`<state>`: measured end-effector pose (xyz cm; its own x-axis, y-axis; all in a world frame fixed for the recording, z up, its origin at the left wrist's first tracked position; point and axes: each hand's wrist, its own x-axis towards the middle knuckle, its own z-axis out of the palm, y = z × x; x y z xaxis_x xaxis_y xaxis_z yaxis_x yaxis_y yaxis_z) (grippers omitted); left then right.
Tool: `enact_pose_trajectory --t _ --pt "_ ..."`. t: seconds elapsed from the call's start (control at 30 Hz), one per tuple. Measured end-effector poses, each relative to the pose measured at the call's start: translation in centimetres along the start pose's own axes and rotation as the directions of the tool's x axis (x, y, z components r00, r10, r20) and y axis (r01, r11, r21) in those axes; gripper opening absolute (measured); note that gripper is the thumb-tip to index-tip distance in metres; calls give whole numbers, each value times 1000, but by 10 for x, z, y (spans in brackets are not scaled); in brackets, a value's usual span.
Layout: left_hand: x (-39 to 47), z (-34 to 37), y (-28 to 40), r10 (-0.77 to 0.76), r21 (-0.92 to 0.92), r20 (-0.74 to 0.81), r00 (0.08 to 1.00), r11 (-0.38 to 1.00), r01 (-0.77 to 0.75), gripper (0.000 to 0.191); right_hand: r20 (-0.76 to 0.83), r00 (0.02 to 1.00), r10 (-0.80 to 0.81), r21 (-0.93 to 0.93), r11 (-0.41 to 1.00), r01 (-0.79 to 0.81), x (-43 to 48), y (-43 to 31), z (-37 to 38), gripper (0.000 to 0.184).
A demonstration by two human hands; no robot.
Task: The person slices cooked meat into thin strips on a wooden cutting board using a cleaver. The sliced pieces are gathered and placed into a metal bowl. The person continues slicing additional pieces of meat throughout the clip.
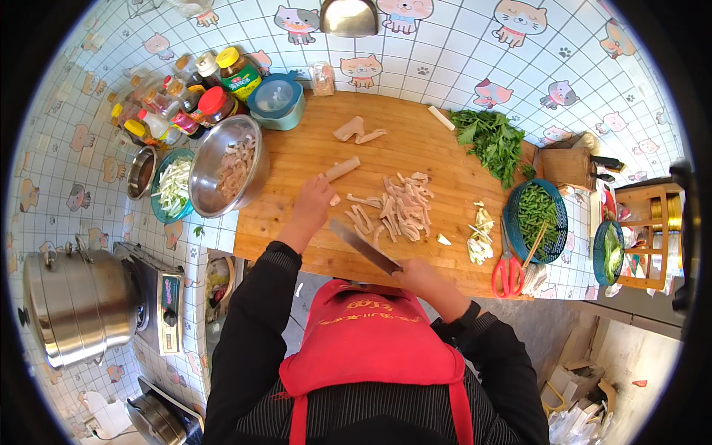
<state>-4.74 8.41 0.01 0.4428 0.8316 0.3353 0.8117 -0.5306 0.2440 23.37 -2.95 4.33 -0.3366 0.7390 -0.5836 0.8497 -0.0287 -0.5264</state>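
My right hand (418,278) grips the handle of a kitchen knife (361,245), its blade slanting up and left over the near edge of a wooden cutting board (289,233). Left of the blade, my left hand (314,203) rests on the board with its fingers at a pale rolled piece of meat or skin (340,168); whether they grip it I cannot tell. Cut pale strips (409,206) lie heaped right of the hand. A folded uncut piece (357,130) lies farther back.
Left stand a steel bowl of meat strips (258,167), a teal basket of white shreds (157,206) and sauce bottles. Leafy greens (492,139), garlic-like pieces (479,239), red-handled scissors (507,275), a blue basket of green beans (562,222) and a knife block (567,167) are on the right.
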Motion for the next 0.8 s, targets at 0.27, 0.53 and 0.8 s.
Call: enact_pose_trajectory --t 0.27,0.53,0.8 --pt "7 -3 7 -347 -34 284 894 928 371 4 -139 970 201 118 975 -186 13 27 -5 35" --pt "-20 -5 44 -314 -242 33 949 919 313 14 -177 973 149 203 973 -113 10 30 0 32" --pt "-80 5 81 -40 -234 53 998 971 52 26 -159 979 126 156 983 -101 6 29 -2 32"
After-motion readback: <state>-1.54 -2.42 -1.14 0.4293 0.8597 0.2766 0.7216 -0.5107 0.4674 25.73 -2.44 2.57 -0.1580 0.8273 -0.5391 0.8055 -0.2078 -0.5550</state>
